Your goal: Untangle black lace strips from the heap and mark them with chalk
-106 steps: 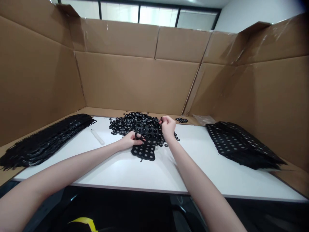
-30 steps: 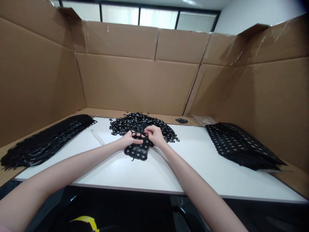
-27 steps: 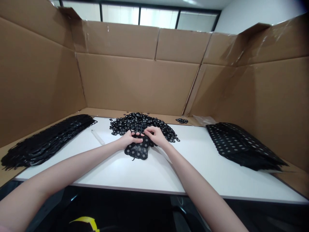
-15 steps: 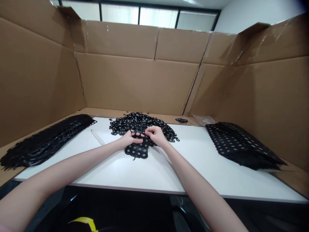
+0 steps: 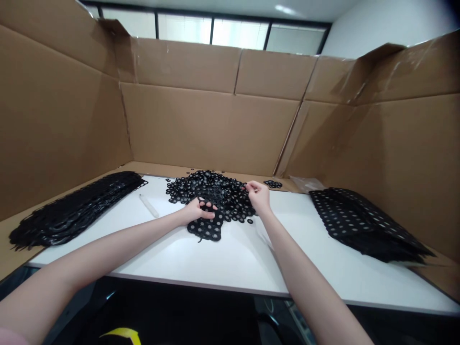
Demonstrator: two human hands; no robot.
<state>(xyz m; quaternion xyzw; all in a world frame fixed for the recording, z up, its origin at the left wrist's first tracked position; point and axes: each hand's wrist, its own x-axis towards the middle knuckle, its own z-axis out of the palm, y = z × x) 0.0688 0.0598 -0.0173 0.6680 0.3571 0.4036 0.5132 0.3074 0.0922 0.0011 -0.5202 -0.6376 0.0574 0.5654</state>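
Observation:
My left hand (image 5: 196, 212) is closed on a black perforated sheet (image 5: 204, 231) with rows of round holes, its lower part hanging toward me over the white table. Off to the right, my right hand (image 5: 259, 196) has thumb and fingertips pinched together at the right side of a heap of small black rings (image 5: 206, 181). Whatever lies in that pinch is too small to make out against the dark rings. The sheet's upper end overlaps the front of the heap, so its far edge is hard to see.
Long black strips (image 5: 77, 208) are stacked at left, beside a white pen-like tool (image 5: 148, 206). More perforated black sheets (image 5: 359, 220) lie at right. A few rings cluster (image 5: 273, 184) near a clear plastic bag (image 5: 307, 184). Cardboard walls (image 5: 201, 124) enclose the white table (image 5: 201, 266).
My right hand has moved right, away from the sheet and my left hand, to the heap's right side. My left hand keeps hold of the sheet. The view has shifted slightly.

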